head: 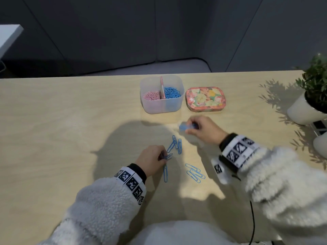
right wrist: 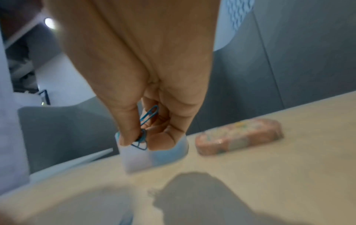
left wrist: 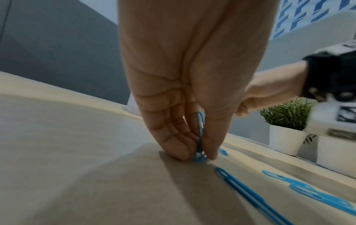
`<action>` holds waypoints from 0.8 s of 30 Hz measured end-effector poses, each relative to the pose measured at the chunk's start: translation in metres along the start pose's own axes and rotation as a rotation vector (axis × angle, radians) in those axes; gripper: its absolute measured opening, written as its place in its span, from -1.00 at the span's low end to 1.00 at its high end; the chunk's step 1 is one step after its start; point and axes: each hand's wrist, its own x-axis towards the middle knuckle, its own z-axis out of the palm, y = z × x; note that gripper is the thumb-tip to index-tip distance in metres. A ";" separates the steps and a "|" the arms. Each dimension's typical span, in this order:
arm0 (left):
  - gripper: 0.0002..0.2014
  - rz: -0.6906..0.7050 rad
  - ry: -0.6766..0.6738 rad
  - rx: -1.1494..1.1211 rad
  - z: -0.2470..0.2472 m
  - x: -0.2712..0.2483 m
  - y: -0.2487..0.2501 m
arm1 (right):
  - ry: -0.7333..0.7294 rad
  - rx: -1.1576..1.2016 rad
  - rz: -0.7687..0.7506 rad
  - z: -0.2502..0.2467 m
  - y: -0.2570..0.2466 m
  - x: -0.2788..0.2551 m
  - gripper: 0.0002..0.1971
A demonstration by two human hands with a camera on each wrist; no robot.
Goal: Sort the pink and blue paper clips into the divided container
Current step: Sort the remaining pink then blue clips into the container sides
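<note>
A translucent divided container stands at the table's far middle, pink clips in its left half and blue clips in its right. Loose blue paper clips lie on the table between my hands, with more nearer me. My left hand pinches blue clips against the table. My right hand is raised in front of the container and pinches several blue clips between thumb and fingers.
A flowery pink tin lies right of the container. Potted plants in white pots stand at the table's right edge. A black cable hangs by my right sleeve. The table's far edge runs just behind the container.
</note>
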 end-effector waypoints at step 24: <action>-0.70 -0.090 0.341 0.062 -0.113 0.147 0.065 | 0.226 0.035 0.057 -0.011 0.012 0.004 -0.87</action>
